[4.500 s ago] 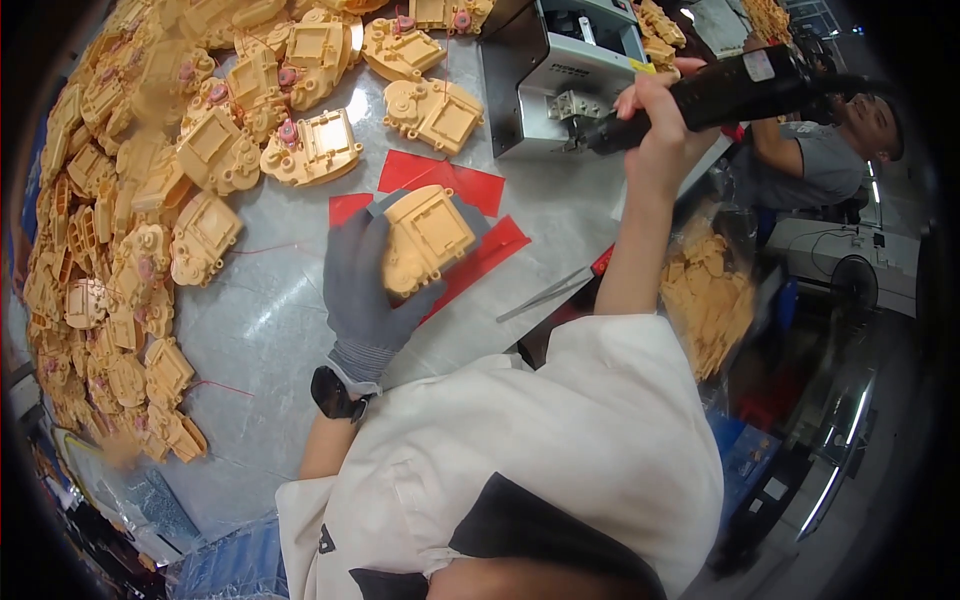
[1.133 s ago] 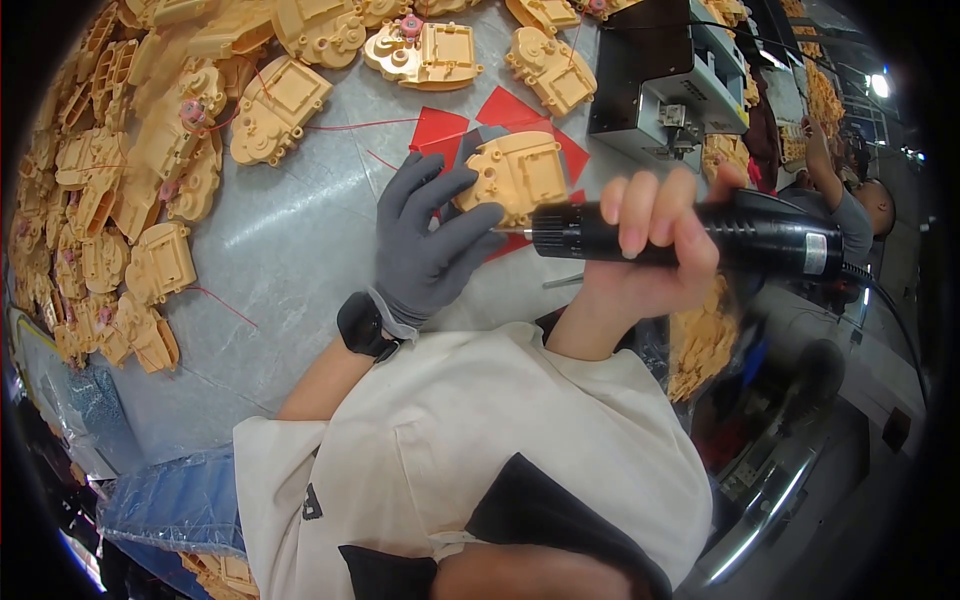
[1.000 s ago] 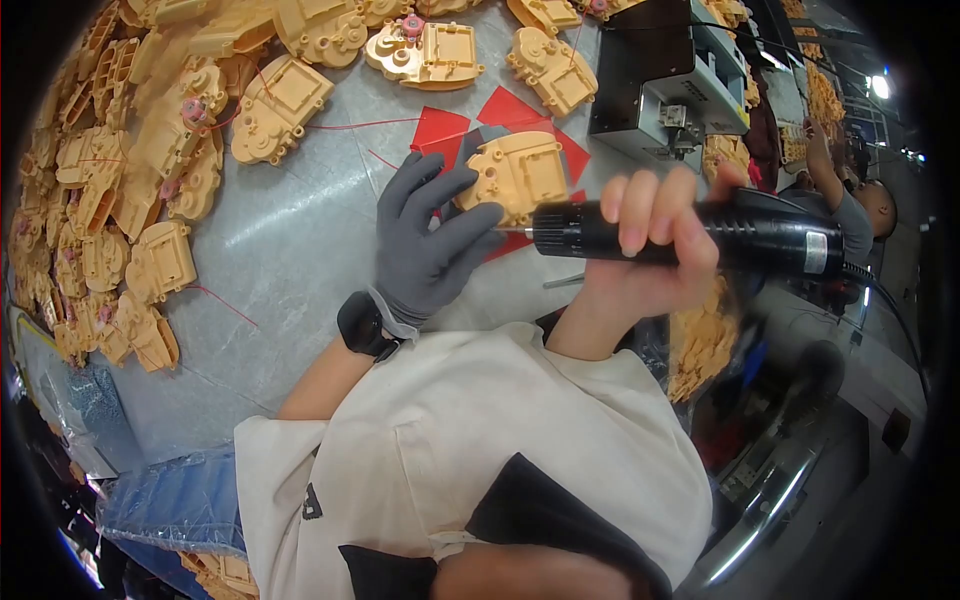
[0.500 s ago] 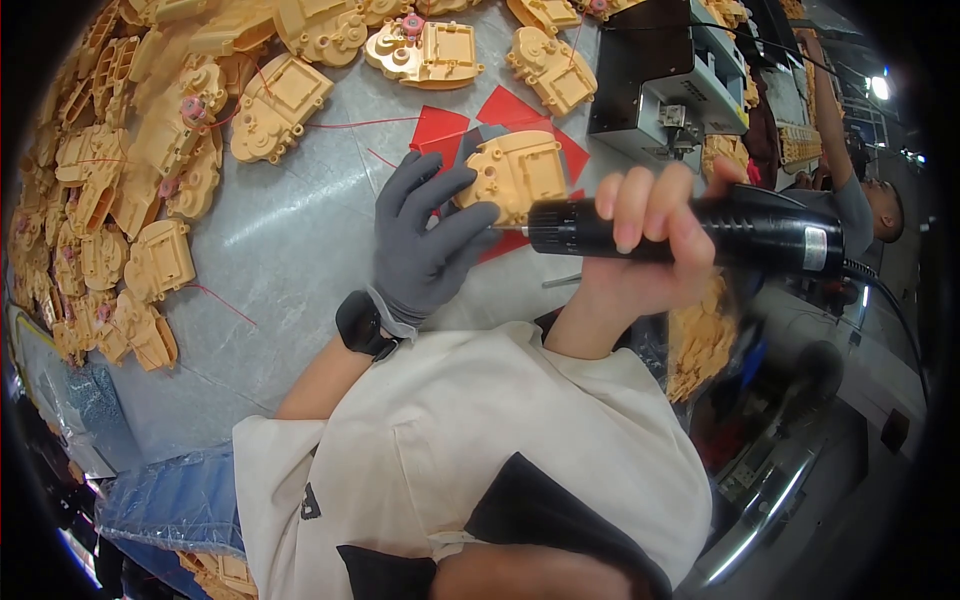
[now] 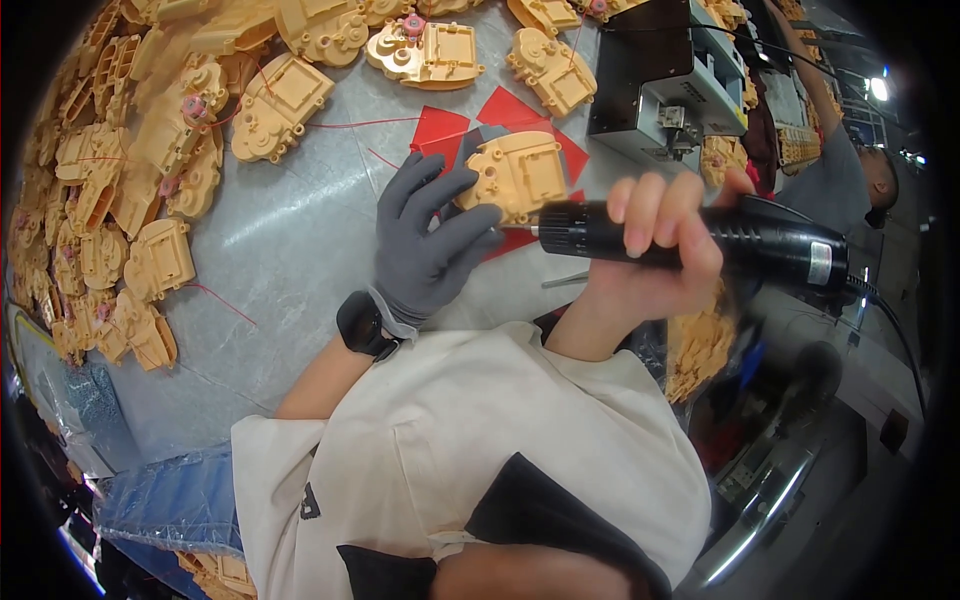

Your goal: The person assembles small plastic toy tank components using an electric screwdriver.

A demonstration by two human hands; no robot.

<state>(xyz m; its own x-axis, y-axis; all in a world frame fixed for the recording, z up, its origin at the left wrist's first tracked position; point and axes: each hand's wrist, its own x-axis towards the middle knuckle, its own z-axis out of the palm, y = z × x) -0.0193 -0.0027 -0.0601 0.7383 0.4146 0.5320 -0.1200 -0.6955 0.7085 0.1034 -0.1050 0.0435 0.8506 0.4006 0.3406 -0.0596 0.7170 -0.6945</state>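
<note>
My left hand (image 5: 428,230), in a grey glove, has its fingers and thumb on the left side of a yellow plastic housing (image 5: 520,170). That housing rests on a dark block (image 5: 473,143) with red pieces around it. Wrapped around a black electric screwdriver (image 5: 740,238) is my bare right hand (image 5: 665,240). The screwdriver lies nearly level, its bit pointing left toward the gloved fingertips at the housing's lower edge. Whether the bit touches anything there I cannot tell.
Yellow housings (image 5: 280,105), some with red wires, are spread and heaped at the left and back of the grey table (image 5: 290,270). A black and grey machine (image 5: 665,85) stands at the back right. Another person (image 5: 840,180) is at the far right. The screwdriver's cord trails right.
The screwdriver and my right hand have shifted slightly to the right, away from the housing. My left hand and the housing stay almost in place. The other person has moved a little.
</note>
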